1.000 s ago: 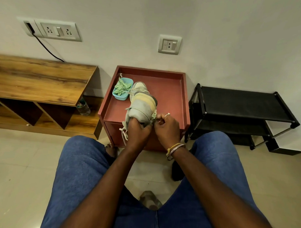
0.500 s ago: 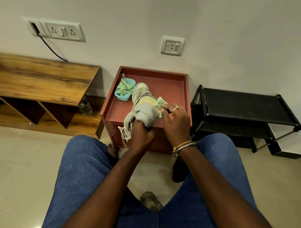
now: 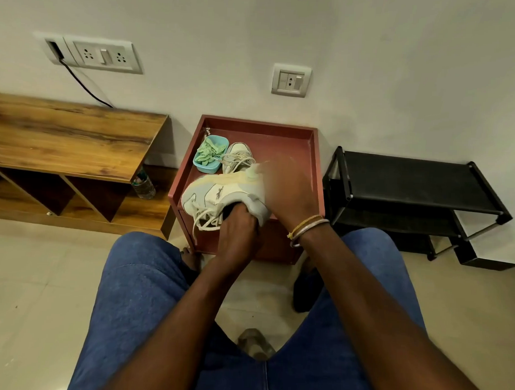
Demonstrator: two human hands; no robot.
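L: left hand fingers tucked into the sneaker opening, gripping it, tipped on its side over the red table front | R: right hand motion-blurred at the sole edge by a green scrap, grasp unreadable | PROGRESS: likely mid-wipe; second sneaker beside the blue tub probably awaits its turn

The red surface has a raised rim all round. A blue tub and a second shoe, just beside each other, block its back left; the held shoe spans the front left. Your way in is the bare back right, near the black rack.
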